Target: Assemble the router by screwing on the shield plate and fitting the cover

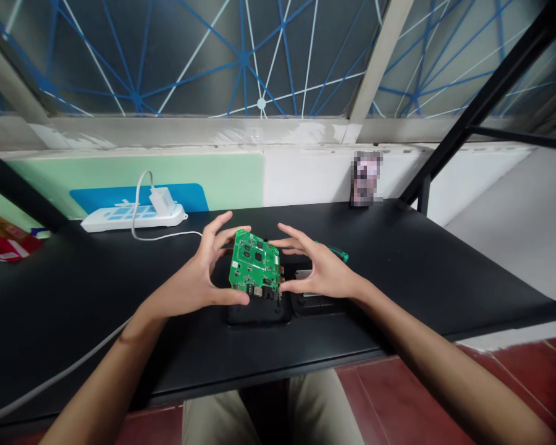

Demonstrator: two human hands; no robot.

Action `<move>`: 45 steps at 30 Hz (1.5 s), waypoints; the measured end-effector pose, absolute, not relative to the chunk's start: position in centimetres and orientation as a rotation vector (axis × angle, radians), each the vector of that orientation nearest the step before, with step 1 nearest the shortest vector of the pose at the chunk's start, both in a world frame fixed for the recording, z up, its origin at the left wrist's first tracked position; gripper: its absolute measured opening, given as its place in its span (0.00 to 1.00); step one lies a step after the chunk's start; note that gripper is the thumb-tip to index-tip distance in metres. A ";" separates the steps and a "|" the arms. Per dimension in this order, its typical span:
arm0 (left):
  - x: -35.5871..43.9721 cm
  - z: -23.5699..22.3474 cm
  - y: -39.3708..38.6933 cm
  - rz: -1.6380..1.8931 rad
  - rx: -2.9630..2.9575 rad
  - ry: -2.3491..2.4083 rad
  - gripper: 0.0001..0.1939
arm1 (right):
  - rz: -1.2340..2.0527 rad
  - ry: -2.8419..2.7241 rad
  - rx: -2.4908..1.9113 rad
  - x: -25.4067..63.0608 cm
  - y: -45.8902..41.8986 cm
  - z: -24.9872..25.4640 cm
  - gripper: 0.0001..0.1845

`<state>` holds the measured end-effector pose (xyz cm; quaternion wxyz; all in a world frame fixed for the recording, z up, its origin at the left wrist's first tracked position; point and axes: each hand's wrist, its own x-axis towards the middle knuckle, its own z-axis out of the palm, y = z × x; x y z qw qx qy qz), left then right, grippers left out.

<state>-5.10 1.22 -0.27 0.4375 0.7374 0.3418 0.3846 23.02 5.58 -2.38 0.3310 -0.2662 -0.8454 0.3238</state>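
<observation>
Inspection at the black bench [445,272]: a green circuit board [256,266] was held tilted up on edge above the middle of the bench, nearer its front edge than the back; it stood over a black casing half [259,314], with a second black casing part [315,300] just to the right of that. The left hand [199,278] gripped the board's left edge, thumb at the lower corner, fingers curled over the top; the right hand [319,272] was spread wide, thumb touching the board's right edge, fingers arched above it; whether those fingers pressed the board could not be told. Judgement: the board appeared light, stiff and thin, yet fragile; chips and connectors crowded its face, so hold belonged on the bare edges only, never across the components. A green-handled tool [338,252] lay behind the right hand; a white power strip [134,216] sat at the back left edge.
</observation>
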 end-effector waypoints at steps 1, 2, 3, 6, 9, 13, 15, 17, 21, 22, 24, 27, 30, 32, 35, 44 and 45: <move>-5.2 -0.3 1.2 0.942 1.852 0.885 0.62 | 0.839 -2.212 -0.706 23.1 5.7 -2.5 0.58; -5.3 -0.4 1.3 0.929 1.879 0.925 0.62 | 0.827 -2.213 -0.721 23.2 5.9 -2.6 0.58; -5.4 -0.6 1.3 0.913 1.910 0.967 0.62 | 0.811 -2.215 -0.737 23.2 6.0 -2.7 0.58; -5.6 -1.4 1.1 0.873 2.000 1.090 0.60 | 0.748 -2.237 -0.784 23.4 6.2 -2.9 0.58; -5.8 -2.3 0.4 0.909 2.042 1.204 0.55 | 0.676 -2.287 -0.812 23.4 6.1 -2.7 0.56; -6.0 -3.1 -0.8 0.905 2.059 1.236 0.56 | 0.600 -2.345 -0.850 23.4 5.7 -2.2 0.54; -6.2 -3.3 -1.2 0.844 2.074 1.220 0.59 | 0.580 -2.361 -0.870 23.4 5.6 -2.0 0.53; -6.3 -3.5 -1.5 0.775 2.076 1.216 0.63 | 0.565 -2.373 -0.876 23.5 5.6 -1.9 0.52; -6.5 -3.8 -1.5 0.612 2.105 1.258 0.71 | 0.535 -2.387 -0.881 23.7 5.7 -1.8 0.48; -6.5 -3.9 -1.5 0.586 2.111 1.269 0.72 | 0.528 -2.391 -0.883 23.8 5.7 -1.8 0.47; -6.4 -3.9 -1.4 0.562 2.121 1.279 0.72 | 0.515 -2.395 -0.877 23.8 5.6 -1.7 0.46; -6.2 -3.8 -1.5 0.562 2.141 1.283 0.68 | 0.498 -2.407 -0.873 23.7 5.5 -1.6 0.46; -6.1 -3.7 -1.5 0.579 2.152 1.281 0.67 | 0.479 -2.422 -0.870 23.6 5.3 -1.5 0.46; -6.0 -3.6 -1.5 0.595 2.143 1.275 0.68 | 0.467 -2.429 -0.866 23.6 5.2 -1.4 0.46; -6.0 -3.8 -1.4 0.615 2.143 1.271 0.69 | 0.461 -2.441 -0.865 23.6 4.9 -1.3 0.48; -5.8 -3.4 -1.6 0.591 2.206 1.314 0.66 | 0.448 -2.502 -0.809 23.7 4.3 -0.9 0.48; -5.8 -3.3 -1.6 0.577 2.213 1.329 0.66 | 0.452 -2.507 -0.803 23.6 4.2 -0.9 0.48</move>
